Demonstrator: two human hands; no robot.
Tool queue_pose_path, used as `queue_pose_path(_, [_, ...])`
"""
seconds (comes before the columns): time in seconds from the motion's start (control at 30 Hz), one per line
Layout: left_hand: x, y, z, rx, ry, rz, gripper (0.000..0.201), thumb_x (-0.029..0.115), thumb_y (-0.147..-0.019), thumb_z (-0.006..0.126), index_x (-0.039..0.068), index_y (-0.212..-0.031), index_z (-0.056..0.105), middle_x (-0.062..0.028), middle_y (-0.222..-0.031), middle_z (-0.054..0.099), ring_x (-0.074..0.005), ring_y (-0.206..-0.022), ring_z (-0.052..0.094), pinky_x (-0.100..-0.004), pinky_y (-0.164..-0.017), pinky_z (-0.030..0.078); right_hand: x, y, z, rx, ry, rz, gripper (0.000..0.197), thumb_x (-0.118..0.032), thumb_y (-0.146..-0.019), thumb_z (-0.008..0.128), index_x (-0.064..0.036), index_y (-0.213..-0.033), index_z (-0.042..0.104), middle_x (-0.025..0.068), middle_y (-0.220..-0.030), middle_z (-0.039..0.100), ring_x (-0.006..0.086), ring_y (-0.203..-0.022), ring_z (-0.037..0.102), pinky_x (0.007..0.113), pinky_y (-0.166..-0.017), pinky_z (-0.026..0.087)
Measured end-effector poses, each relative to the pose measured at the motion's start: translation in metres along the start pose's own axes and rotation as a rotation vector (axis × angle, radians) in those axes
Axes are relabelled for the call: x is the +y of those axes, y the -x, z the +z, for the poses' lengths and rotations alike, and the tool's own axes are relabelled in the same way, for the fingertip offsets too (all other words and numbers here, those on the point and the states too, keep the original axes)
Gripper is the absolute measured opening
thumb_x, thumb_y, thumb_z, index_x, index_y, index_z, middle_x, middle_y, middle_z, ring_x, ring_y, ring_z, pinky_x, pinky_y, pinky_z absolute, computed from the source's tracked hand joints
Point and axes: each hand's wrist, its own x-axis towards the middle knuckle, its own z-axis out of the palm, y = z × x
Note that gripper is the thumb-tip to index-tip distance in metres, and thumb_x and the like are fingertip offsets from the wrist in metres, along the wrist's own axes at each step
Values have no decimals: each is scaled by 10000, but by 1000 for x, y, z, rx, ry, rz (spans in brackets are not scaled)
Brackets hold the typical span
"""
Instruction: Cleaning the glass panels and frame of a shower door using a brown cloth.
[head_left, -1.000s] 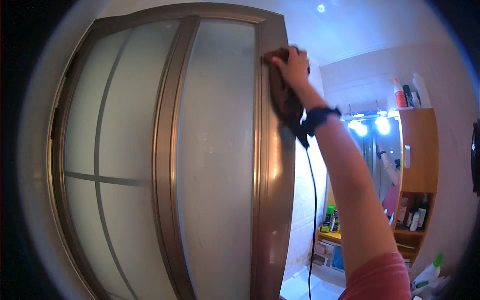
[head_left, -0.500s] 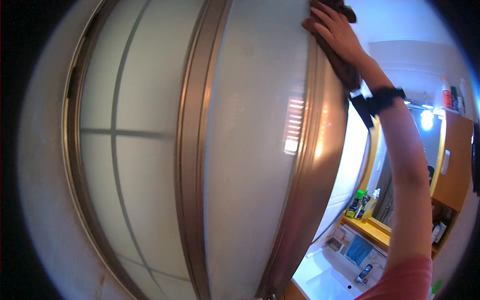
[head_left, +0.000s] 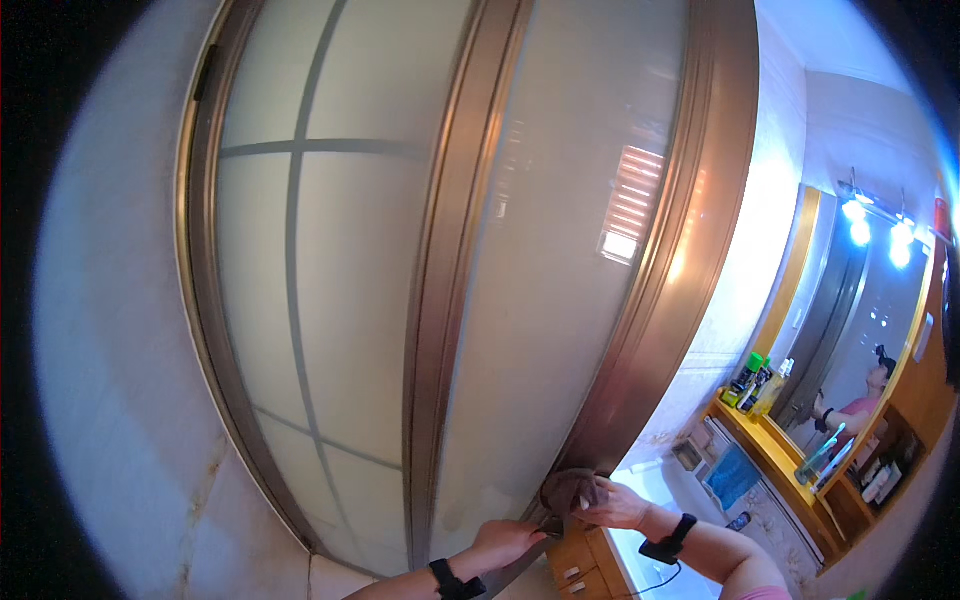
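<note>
Low on the door's (head_left: 560, 250) right edge, right hand (head_left: 617, 503) clamps brown cloth (head_left: 568, 490); left hand (head_left: 505, 543) meets handle (head_left: 552, 526), grip unclear. Uneven pressure could swing the door, making cloth slip.

The door (head_left: 560, 250) takes up the middle, with a wall (head_left: 110, 300) at nine o'clock. Low at its edge, towards five, is the cloth (head_left: 572, 490), the right hand (head_left: 615, 505) on it; the left hand (head_left: 500, 543) is near it, at six. Just past them at five, the washbasin (head_left: 630, 565) adjoins drawers (head_left: 580, 568). At four, a shelf (head_left: 790, 470) carries bottles (head_left: 762, 388). Above, at three, is the mirror (head_left: 860, 300), lamps (head_left: 858, 225) along its top.
</note>
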Motion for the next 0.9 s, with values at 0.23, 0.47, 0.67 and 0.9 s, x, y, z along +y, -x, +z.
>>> queue_pose_path(0.23, [-13, 11, 12, 144, 62, -2, 368, 422, -878, 397, 81, -820, 523, -153, -740, 592, -353, -690, 577, -461, -565, 440, 132, -212, -228, 377, -266, 88, 329, -97, -754, 487, -61, -1078, 534, 152, -1077, 509, 304, -988, 500, 435, -811, 418])
queue_pose_path(0.47, [1, 7, 16, 198, -50, 163, 376, 426, -863, 407, 87, -765, 537, -98, -744, 621, -293, -691, 600, -425, -553, 458, 193, -308, -314, 762, 639, 214, 356, -58, -684, 527, -59, -1039, 506, 164, -975, 495, 345, -887, 481, 389, -795, 414])
queue_pose_path(0.67, [5, 13, 18, 203, -39, 129, 392, 433, -861, 408, 79, -762, 545, -106, -749, 621, -291, -681, 601, -423, -544, 459, 56, -242, -140, 447, 452, -64, 134, -166, -729, 526, -114, -840, 579, 49, -884, 553, 249, -844, 555, 364, -783, 449])
queue_pose_path(0.9, [-1, 10, 22, 157, -35, 115, 410, 453, -865, 396, 86, -780, 558, -97, -742, 622, -287, -658, 605, -410, -534, 466, 177, -287, -299, 715, 701, 137, 85, -140, -723, 499, -104, -786, 542, 65, -837, 509, 251, -836, 504, 375, -684, 422])
